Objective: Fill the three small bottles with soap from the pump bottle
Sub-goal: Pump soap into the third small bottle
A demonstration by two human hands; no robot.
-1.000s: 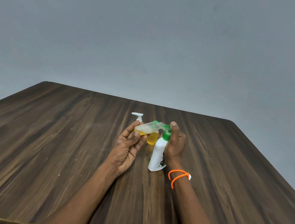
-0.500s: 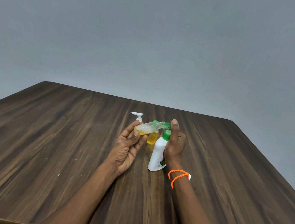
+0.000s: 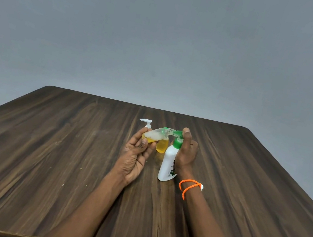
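Presently on hand:

1. Table (image 3: 59,164): dark wood grain, seen from the near edge; grey wall behind.
2. Pump bottle (image 3: 167,165): white body, green collar and pump head, upright on the table near its middle, tilted slightly.
3. Right hand (image 3: 185,155): wrapped round the pump bottle's upper part from the right side, forefinger laid over the green pump head. Orange bracelet (image 3: 189,186) on the wrist.
4. Small clear bottle (image 3: 155,135): held off the table, lying nearly sideways, neck pointing right and meeting the pump's spout; yellow soap pooled in its lower end.
5. Left hand (image 3: 134,156): palm up, thumb and fingertips pinching the base end of the small clear bottle.
6. Second small bottle (image 3: 162,145): yellow contents, standing on the table behind the held one, between the two hands.
7. White pump top (image 3: 146,122): visible just beyond the left fingertips; whatever it is attached to is hidden.
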